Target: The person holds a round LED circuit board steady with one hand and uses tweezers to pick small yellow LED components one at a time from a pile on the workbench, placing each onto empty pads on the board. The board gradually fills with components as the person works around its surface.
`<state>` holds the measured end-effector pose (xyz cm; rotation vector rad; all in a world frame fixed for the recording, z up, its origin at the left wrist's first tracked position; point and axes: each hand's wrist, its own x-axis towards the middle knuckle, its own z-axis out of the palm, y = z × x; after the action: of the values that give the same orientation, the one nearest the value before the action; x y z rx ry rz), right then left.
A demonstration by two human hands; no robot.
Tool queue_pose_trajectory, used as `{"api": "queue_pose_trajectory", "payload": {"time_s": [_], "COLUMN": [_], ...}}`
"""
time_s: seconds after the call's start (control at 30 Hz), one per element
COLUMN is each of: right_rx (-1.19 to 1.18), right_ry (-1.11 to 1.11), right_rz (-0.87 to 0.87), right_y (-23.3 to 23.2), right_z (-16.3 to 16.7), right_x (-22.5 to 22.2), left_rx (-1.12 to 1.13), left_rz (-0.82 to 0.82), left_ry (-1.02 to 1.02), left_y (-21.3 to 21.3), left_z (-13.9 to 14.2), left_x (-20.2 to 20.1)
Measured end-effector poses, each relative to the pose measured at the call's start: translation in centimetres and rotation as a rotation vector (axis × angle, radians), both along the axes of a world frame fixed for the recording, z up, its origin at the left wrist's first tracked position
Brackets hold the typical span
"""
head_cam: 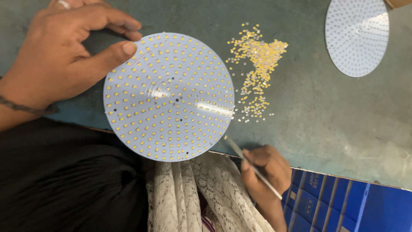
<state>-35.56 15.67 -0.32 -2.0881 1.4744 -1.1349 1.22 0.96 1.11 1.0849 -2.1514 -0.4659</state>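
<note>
Grey-green table [326, 111] here, a bit scuffed, and your round white LED board [168, 96] sits at its near edge, hanging slightly over your lap. Your left hand [56, 60] pinches the board's upper-left rim with thumb and fingers, while your right hand [266, 169] is closed around thin tweezers [251, 165] whose tip touches the board's lower-right rim. Loose yellow chips [257, 68] lie scattered just right of the board, and a second white disc [356, 34] sits at the far right corner.

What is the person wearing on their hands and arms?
Both hands are bare, with no gloves. The left hand has a ring on one finger and a thin dark band around the wrist. The right hand shows no jewellery or sleeve.
</note>
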Motion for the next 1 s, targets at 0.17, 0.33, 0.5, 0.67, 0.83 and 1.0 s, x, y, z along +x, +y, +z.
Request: {"api": "queue_pose_trajectory", "payload": {"time_s": [0.17,0.33,0.5,0.67,0.83,1.0], "right_rx": [-0.028,-0.033,-0.016,-0.013,0.203,0.520], "right_ry": [0.033,0.059,0.084,0.086,-0.529,-1.381], "right_rz": [0.141,0.153,0.146,0.167,-0.005,0.203], "right_y": [0.3,-0.1,-0.2,0.1,1.8,1.3], "right_z": [-0.2,-0.1,0.3,-0.2,-1.3,-2.1], "right_x": [0.3,0.8,1.1,0.4,-0.5,-2.1], "left_rx": [0.048,0.060,0.010,-0.002,-0.075,0.293], "left_rz": [-0.031,-0.048,-0.066,-0.050,-0.001,0.242], "left_ry": [0.050,0.076,0.063,0.055,0.032,0.123], "left_y": [-0.1,-0.2,-0.3,-0.3,-0.6,-0.3], "left_z": [-0.2,-0.2,-0.8,-0.5,0.9,2.3], "left_x": [0.1,0.1,0.3,0.2,-1.0,-0.1]}}
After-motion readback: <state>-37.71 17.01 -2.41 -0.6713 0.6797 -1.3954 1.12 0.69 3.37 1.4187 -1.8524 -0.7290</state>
